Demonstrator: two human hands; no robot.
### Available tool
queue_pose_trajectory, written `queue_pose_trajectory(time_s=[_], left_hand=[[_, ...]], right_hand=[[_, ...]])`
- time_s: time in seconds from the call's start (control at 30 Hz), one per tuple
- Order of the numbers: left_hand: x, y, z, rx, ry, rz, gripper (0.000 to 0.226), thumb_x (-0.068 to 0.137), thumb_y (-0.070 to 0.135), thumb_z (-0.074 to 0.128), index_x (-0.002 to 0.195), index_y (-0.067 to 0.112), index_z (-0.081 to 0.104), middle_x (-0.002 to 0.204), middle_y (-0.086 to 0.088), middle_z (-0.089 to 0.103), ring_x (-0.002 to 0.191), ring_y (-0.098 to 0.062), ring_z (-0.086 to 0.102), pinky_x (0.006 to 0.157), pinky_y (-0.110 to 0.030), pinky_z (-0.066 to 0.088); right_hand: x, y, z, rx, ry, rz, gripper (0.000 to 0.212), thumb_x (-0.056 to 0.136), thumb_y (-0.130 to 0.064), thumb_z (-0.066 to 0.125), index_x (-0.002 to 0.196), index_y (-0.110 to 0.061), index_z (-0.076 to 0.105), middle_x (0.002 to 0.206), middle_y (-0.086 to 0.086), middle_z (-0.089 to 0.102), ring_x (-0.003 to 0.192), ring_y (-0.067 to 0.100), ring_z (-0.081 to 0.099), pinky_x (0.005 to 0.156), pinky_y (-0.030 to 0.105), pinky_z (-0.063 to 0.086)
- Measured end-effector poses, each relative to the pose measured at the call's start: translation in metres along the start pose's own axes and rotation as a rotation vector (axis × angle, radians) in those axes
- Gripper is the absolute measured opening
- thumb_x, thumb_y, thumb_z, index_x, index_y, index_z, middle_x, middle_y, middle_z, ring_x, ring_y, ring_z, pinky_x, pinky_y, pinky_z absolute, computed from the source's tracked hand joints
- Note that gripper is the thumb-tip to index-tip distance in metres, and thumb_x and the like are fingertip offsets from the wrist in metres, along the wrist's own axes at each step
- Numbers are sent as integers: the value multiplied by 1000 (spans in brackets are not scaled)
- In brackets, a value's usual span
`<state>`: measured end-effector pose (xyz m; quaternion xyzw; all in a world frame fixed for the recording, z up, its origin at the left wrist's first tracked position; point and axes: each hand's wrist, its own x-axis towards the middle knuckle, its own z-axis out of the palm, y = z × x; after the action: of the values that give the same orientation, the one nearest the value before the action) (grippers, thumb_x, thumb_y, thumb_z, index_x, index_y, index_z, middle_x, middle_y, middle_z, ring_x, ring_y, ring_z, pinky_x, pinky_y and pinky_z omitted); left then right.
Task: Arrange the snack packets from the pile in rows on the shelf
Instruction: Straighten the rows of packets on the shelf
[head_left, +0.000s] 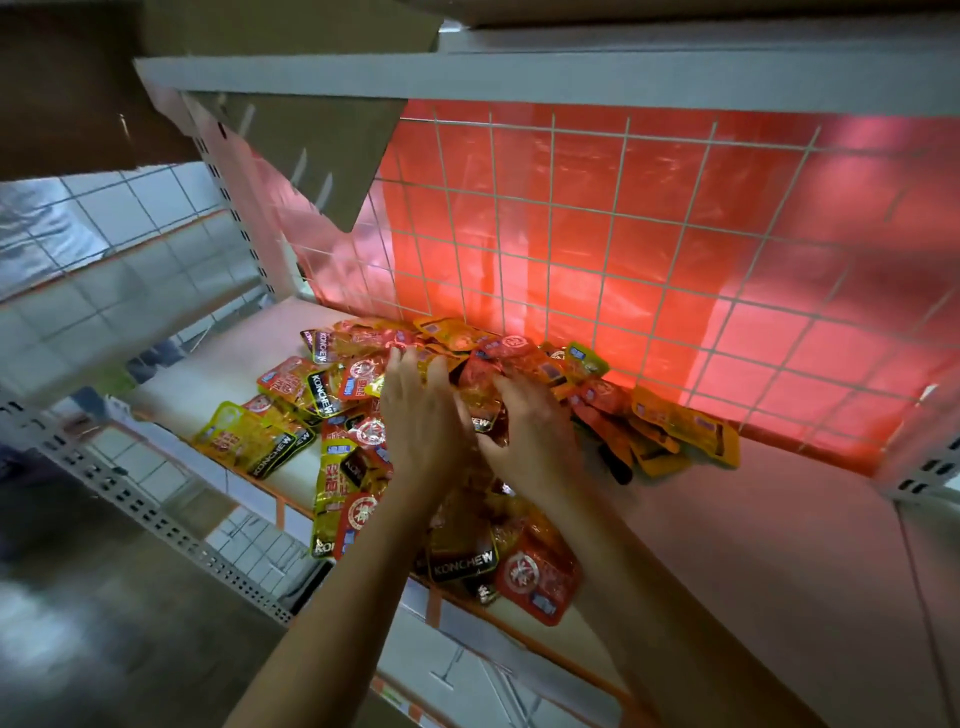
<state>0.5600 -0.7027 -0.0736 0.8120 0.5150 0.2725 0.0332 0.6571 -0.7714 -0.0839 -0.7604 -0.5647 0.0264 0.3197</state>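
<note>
Left hand (421, 410) is spread flat on the pile (311, 384); whether right hand (524, 431) grips cannot be told; packets (540, 577) should be lifted singly.

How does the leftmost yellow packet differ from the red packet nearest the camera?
The yellow foil snack packet shows a black KONCHEW band; the red foil snack packet a round white emblem. Yellow lies at the left fringe of the pile, red at its near end. Neither is held.

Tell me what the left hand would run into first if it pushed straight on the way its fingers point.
The left hand points toward the wire grid at the back, but it would likely meet the far packets of the pile first; depth is hard to judge.
</note>
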Motion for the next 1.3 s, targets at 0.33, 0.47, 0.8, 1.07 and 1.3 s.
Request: queue_pose_trajectory(time_s=[0.33,0.47,0.8,1.07,1.3], left_hand=[[15,-20,-5,142,-118,-164,44,84,25,52,127,17,49,114,-13,51,115,-32,45,95,-43,40],[15,-23,-8,93,-52,-135,43,85,22,58,128,25,55,113,-7,57,110,-28,51,90,-44,44],[13,-8,-18,-544,256,27,15,82,19,74,92,7,74,84,-8,66,80,-21,57,66,-24,32],[2,31,-3,-1064,-136,-55,29,90,31,61,70,11,61,58,-1,56,57,-11,50,51,-30,42],[-24,91,19,-1154,-505,-68,27,91,20,63,66,12,64,55,10,57,52,-4,49,51,-21,38]], right_hand=[[20,-3,17,-162,-155,-57,68,89,-35,53,149,-17,27,158,1,22,146,17,15,118,41,4],[16,-4,12,-48,5,-141,31,94,-23,52,121,-13,62,130,6,56,122,25,48,105,37,33],[5,-3,-31,716,408,139,21,103,-19,38,90,-14,54,60,-13,40,53,5,42,64,41,58],[-14,36,-66,833,578,495,23,101,-21,44,81,-25,55,81,18,55,58,19,55,48,30,50],[-55,67,-94,804,682,622,22,91,-23,55,70,-21,60,71,9,59,69,23,52,68,55,50]])
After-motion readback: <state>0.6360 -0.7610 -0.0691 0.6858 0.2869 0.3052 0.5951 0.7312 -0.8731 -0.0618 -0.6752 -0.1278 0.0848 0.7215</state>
